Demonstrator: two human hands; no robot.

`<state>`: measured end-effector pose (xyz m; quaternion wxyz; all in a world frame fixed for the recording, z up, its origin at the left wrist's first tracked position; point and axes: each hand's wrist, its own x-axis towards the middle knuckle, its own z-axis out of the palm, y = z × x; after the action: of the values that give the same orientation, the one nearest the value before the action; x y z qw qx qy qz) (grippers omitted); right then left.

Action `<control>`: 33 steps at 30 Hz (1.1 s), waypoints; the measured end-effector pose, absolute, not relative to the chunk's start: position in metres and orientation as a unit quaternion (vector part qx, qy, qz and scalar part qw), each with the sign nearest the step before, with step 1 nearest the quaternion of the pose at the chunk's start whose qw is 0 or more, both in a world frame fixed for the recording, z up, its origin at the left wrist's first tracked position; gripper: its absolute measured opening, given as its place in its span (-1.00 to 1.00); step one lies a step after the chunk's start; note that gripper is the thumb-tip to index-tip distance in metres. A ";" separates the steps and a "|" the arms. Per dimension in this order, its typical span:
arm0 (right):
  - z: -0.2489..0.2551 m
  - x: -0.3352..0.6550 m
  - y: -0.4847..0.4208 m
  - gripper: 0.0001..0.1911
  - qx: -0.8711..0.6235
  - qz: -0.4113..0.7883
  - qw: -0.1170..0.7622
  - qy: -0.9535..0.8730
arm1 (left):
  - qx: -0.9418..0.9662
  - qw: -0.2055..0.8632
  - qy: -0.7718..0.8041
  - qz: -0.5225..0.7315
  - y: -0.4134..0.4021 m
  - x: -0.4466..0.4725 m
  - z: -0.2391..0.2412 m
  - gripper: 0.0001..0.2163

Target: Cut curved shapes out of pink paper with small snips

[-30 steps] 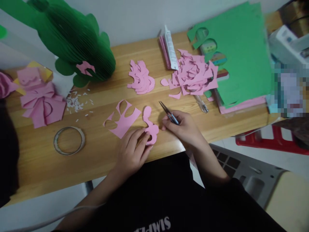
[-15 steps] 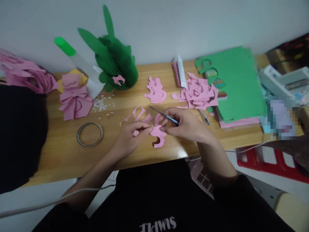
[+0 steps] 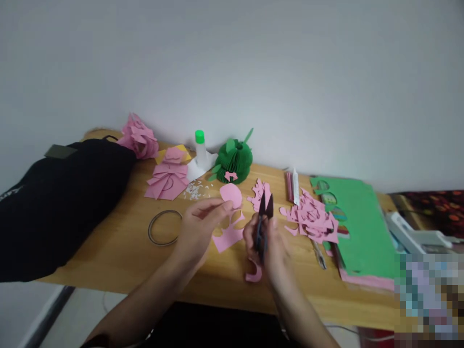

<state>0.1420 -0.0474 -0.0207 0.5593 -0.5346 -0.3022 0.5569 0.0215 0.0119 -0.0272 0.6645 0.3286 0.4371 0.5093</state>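
Between the thumb and fingers of my left hand [image 3: 203,224] is a rounded pink paper cutout [image 3: 231,194], held up above the table. My right hand [image 3: 273,249] grips small dark scissors [image 3: 261,215], their blades pointing up and standing apart, clear of the cutout. On the wood below lie pink paper offcuts [image 3: 227,240], and a curved pink strip [image 3: 255,274] is partly hidden by my right hand. A small pile of shaped pink cutouts [image 3: 258,195] sits just behind the scissors.
A green folded-paper figure [image 3: 235,159] and a green-capped glue stick [image 3: 200,147] stand near the wall. Pink scraps [image 3: 311,217], a utility knife [image 3: 319,255] and green sheets [image 3: 358,232] are rightward. Leftward are a tape roll [image 3: 150,229], white bits [image 3: 195,191] and black cloth [image 3: 72,208].
My view has tilted up toward the wall. The hands have moved apart; my left hand now raises the rounded cutout, and the scissors have turned from pointing left to pointing up.
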 end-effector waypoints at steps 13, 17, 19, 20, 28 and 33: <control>-0.022 0.117 -0.050 -0.61 -0.420 0.637 0.544 -0.350 | 0.277 0.675 0.429 0.532 0.005 0.022 -0.011 -0.91; -0.022 0.117 -0.051 -0.62 -0.427 0.630 0.549 -0.345 | 0.307 0.679 0.435 0.506 0.005 0.021 -0.011 -0.93; -0.021 0.117 -0.050 -0.61 -0.433 0.630 0.546 -0.342 | 0.320 0.673 0.442 0.500 0.005 0.021 -0.012 -0.91; -0.020 0.117 -0.050 -0.61 -0.432 0.632 0.545 -0.342 | 0.324 0.670 0.444 0.499 0.004 0.021 -0.012 -0.90; -0.019 0.116 -0.048 -0.61 -0.421 0.632 0.554 -0.340 | 0.309 0.668 0.444 0.510 0.002 0.023 -0.012 -0.91; -0.019 0.116 -0.048 -0.57 -0.447 0.620 0.542 -0.348 | 0.296 0.667 0.458 0.508 0.001 0.025 -0.011 -0.89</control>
<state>0.1159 -0.0481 -0.0191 0.5422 -0.4470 -0.3482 0.6204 0.0248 0.0009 -0.0106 0.6672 0.2955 0.4578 0.5078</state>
